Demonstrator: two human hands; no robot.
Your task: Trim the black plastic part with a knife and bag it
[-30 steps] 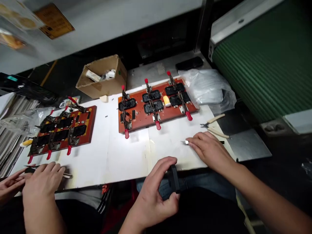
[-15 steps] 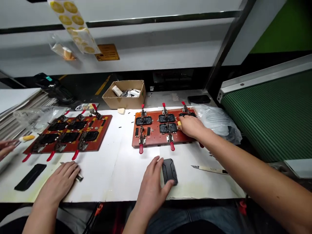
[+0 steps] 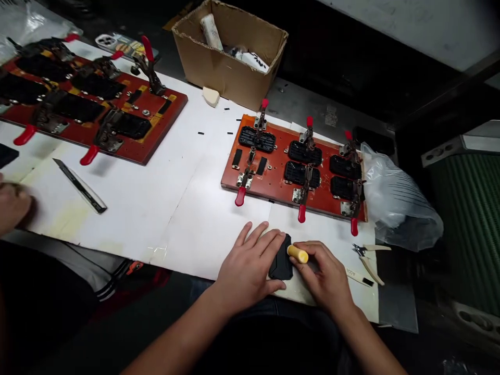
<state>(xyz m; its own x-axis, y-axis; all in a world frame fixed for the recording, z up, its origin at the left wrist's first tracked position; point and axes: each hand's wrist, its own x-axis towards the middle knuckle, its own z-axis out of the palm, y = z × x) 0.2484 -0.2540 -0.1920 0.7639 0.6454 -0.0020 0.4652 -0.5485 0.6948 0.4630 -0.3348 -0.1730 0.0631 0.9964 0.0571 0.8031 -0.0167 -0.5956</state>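
- Head view: left hand [image 3: 250, 265] lies mostly flat on the white sheet [image 3: 183, 208], fingers spread. Its thumb and forefinger bracket the black part [image 3: 281, 263] and pin it down.
- Right hand [image 3: 324, 273] is closed around a yellow stick [image 3: 297, 254], whose tip touches the part's right side.
- The part sits at the sheet's near edge, toward the right end, close to the drop-off.
- Far side: red fixture board [image 3: 273, 182] is near, and its red clamp handles overhang its near edge toward the hands. Only a narrow bare strip lies between.
- Right side is tight: pliers [image 3: 369, 255] and a craft knife [image 3: 357, 277] lie just beside the right hand, with the plastic bag [image 3: 394, 203] beyond.
- Left is open, a wide bare sheet as far as a second knife [image 3: 80, 186].
- Second board [image 3: 156, 112] sits at the far-left corner, with a cardboard box [image 3: 230, 67] behind it.
- A co-worker's hand [image 3: 11, 205] is at the left edge, well apart.
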